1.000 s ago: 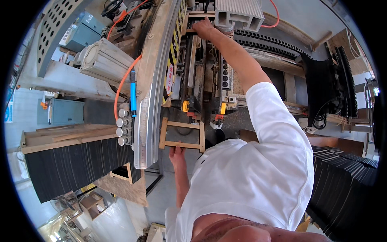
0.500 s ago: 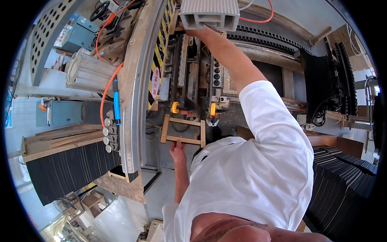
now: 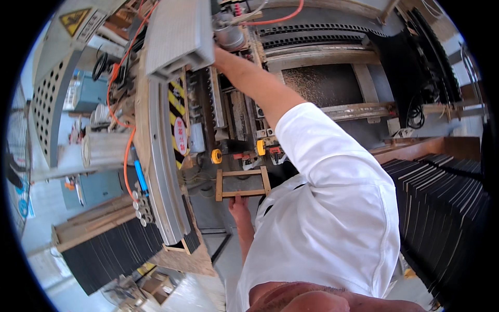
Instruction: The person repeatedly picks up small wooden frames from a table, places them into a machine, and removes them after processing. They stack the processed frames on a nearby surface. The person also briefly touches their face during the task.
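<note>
A small rectangular wooden frame (image 3: 254,193) with two long rails and two end bars is held low, in front of my body. My left hand (image 3: 238,204) grips its near rail from below. My right arm stretches far forward over the machine, and my right hand (image 3: 219,55) goes behind a grey ribbed metal housing (image 3: 174,39). Its fingers are hidden there, so what it touches cannot be made out. Yellow knobs (image 3: 217,156) on the machine sit just beyond the wooden frame.
A long metal rail (image 3: 161,151) runs along the left, with a striped warning strip (image 3: 176,106) beside it. An orange hose (image 3: 126,161) hangs next to a blue cylindrical tool (image 3: 140,171). Stacks of black boards stand at left (image 3: 112,249) and right (image 3: 436,208). Cable chains (image 3: 312,34) lie ahead.
My view has shifted, and the grey housing now appears further left and larger. My right hand has reached further left. The wooden frame stays in my left hand.
</note>
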Action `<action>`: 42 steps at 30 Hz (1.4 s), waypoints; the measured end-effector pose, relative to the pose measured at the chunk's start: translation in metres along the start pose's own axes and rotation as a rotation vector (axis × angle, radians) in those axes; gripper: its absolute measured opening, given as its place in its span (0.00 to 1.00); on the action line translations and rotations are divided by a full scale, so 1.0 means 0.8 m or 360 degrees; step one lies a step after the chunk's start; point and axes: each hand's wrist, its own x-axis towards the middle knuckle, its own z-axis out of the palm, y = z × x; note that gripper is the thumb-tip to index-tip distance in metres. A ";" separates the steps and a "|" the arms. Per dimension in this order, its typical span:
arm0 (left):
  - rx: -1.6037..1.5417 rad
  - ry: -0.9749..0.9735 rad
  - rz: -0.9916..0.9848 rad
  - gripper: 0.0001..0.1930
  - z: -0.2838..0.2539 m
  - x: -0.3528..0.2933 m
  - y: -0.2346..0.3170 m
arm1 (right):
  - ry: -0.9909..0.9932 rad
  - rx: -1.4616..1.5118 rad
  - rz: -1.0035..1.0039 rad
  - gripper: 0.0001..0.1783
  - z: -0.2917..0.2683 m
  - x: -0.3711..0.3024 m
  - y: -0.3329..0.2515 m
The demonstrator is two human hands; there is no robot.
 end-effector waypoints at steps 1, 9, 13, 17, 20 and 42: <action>0.0045 -0.0003 -0.0039 0.13 0.002 -0.001 0.004 | -0.0026 0.0009 0.0006 0.15 -0.002 -0.001 -0.001; 0.0166 0.0048 0.0089 0.13 -0.015 0.010 -0.005 | -0.0227 -0.0066 -0.0080 0.16 -0.037 -0.024 -0.023; 0.0205 0.0102 0.0103 0.14 -0.015 0.008 -0.006 | 0.0081 -0.0005 0.0036 0.19 0.017 0.010 -0.006; 0.0109 0.0151 0.0104 0.13 0.003 -0.013 -0.001 | 0.0085 -0.0271 0.0086 0.22 0.043 0.010 -0.005; 0.0073 0.0186 0.0081 0.14 -0.004 -0.017 -0.014 | -0.0080 -0.0436 0.0025 0.25 0.036 0.009 -0.023; 0.0427 0.0242 -0.0096 0.08 -0.062 0.031 0.019 | 0.0816 0.1742 0.0940 0.22 0.027 -0.244 0.114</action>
